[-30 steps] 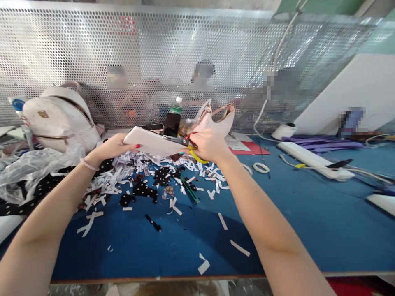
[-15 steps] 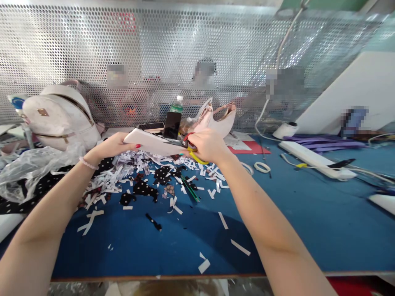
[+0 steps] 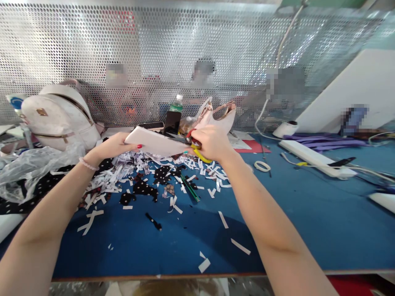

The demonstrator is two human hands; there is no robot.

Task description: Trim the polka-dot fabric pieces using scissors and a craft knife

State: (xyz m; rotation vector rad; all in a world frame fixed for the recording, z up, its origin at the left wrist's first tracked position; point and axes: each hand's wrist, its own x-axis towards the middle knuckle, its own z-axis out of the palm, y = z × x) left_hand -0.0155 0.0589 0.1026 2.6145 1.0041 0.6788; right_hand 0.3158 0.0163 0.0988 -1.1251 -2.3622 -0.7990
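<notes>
Change: right hand [image 3: 210, 143] has lifted a touch and drifted rightward since the earlier frame, so the red loop of the scissors [image 3: 185, 139] sits higher; left hand [image 3: 115, 144] and the white sheet [image 3: 152, 144] have barely shifted.
Left hand: fingers closed, pinching the left end of the white sheet, thumb on top.
Right hand: fingers curled tight round the red and yellow handles of the scissors.
Sheet: held in the air at centre frame, above the scrap pile [image 3: 123, 172], with the blades meeting its right edge; how far the blades gape I cannot tell.
Around: blue table [image 3: 308, 213] strewn with white and black cuttings; white backpack [image 3: 58, 117] at left against the perforated screen [image 3: 154, 53]; clear plastic bag [image 3: 31, 164] at far left; phone [image 3: 172, 122] just behind the sheet; power strip [image 3: 311, 158] at right.
Risk: the sheet hangs from one end only, so I judge it could sag or twist under the blades and the cut wander.
Risk: the left fingertips lie along the line of the blades; a long stroke could nick them.
</notes>
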